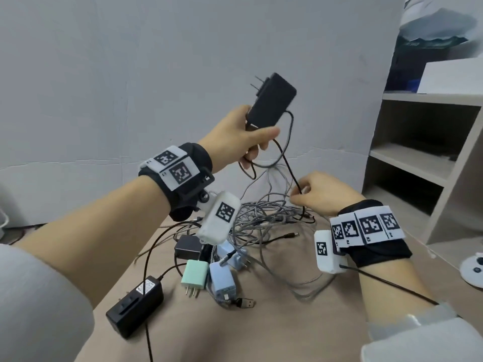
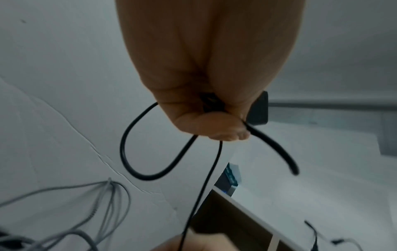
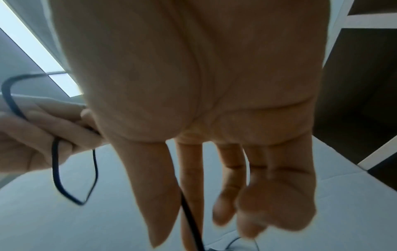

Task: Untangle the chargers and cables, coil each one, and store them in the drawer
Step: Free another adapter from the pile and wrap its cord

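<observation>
Head view: left hand [image 1: 241,134] grips the black adapter [image 1: 271,101] and loops of its black cable [image 1: 286,159], raised above the cable tangle [image 1: 264,218]. Right hand [image 1: 324,193] pinches that cable just above the tangle.

Tangled cables [image 1: 264,218] & plugs [image 1: 209,267] crowded table [image 1: 274,333] centre. Bare tabletop at 6 o'clock of the heap gave passage. Shelf unit [image 1: 423,142] blocked 3 o'clock; wall [image 1: 156,61] closed off 12 o'clock.

black adapter [image 2: 259,108] mostly hidden behind left hand [image 2: 206,71], grey cables [image 2: 107,203] blurred, cut off
</observation>
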{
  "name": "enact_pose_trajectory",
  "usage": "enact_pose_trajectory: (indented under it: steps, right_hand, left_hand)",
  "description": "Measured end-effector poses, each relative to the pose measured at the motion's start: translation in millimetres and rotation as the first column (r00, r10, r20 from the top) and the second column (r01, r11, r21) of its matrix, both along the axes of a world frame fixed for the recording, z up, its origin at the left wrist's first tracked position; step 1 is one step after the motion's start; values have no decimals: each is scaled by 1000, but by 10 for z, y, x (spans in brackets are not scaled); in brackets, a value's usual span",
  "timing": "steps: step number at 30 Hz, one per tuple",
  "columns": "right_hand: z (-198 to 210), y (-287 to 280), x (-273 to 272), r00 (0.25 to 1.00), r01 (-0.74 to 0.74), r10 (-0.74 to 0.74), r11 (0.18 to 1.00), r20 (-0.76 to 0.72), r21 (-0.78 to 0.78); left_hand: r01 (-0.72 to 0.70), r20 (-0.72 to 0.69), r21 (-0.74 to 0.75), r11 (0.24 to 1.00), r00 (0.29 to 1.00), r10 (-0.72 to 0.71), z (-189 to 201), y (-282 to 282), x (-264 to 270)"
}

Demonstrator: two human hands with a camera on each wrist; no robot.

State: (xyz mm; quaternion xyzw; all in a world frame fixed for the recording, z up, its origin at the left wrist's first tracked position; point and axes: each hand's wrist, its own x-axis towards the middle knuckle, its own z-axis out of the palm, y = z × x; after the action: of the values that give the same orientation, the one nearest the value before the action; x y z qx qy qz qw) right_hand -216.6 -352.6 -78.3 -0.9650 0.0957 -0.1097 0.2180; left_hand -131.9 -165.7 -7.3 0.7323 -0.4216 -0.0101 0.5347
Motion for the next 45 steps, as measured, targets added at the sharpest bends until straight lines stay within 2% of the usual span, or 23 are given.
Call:
enact_pose_trajectory:
  steps: [5, 7, 10, 14, 16, 19, 21, 23, 26, 30, 33, 35, 37, 39, 41, 45]
  right_hand:
    - [-50, -58, 18, 995, -58, 57, 998, -81, -4]
    - [-51, -85, 61, 999, -42, 44, 996, -26, 72]
    - [4, -127, 108, 983, 17, -63, 966, 172, 258]
    - [130, -102, 33, 860, 89, -251, 931, 444, 353]
    - [178, -62, -10, 792, 30, -295, 894, 535, 448]
    - [249, -37, -71, 741, -64, -317, 844, 592, 532]
    - [273, -77, -100, 700, -5, -325, 888, 636, 459]
    - [270, -158, -121, 668, 152, -340, 933, 662, 326]
    - [247, -230, -140, 659, 257, -370, 929, 654, 266]
    - [189, -272, -98, 706, 384, -467, 884, 532, 266]
    - [94, -322, -20, 817, 442, -481, 877, 318, 189]
    - [82, -283, -14, 857, 478, -496, 866, 142, 143]
    - [136, -200, -43, 869, 475, -488, 870, 86, 131]
    - [252, -65, -129, 897, 379, -400, 915, 186, 139]
    - [372, 119, -224, 927, 191, -239, 964, 288, 183]
    - [457, 539, -310, 958, -112, 53, 974, 281, 196]
  left_hand:
    - [-22, -167, -273, 962, 986, -25, 60, -16, 85]
    - [-72, -221, -352, 933, 975, -8, 71, -5, 126]
    - [-143, -265, -410, 901, 964, 32, 46, 31, 199]
    - [-145, -267, -315, 938, 962, 59, -88, 59, 237]
    - [-135, -253, -260, 956, 965, 68, -168, 52, 225]
    - [-134, -238, -171, 976, 967, 91, -255, 26, 189]
    - [-137, -223, -104, 985, 968, 111, -289, 17, 176]
    - [-145, -237, -63, 987, 963, 126, -309, 19, 191]
    - [-155, -281, -12, 988, 949, 145, -346, 28, 234]
    - [-193, -299, 11, 981, 936, 188, -348, 73, 302]
    - [-274, -211, 78, 959, 935, 284, -316, 111, 368]
    - [-287, -214, 52, 957, 932, 291, -295, 103, 387]
    - [-268, -284, -12, 963, 925, 254, -266, 88, 388]
    - [-186, -387, -111, 976, 913, 130, -215, 74, 353]
    - [-67, -469, -257, 964, 881, -64, -139, 50, 277]
    - [79, -473, -469, 880, 819, -326, 67, -25, 50]
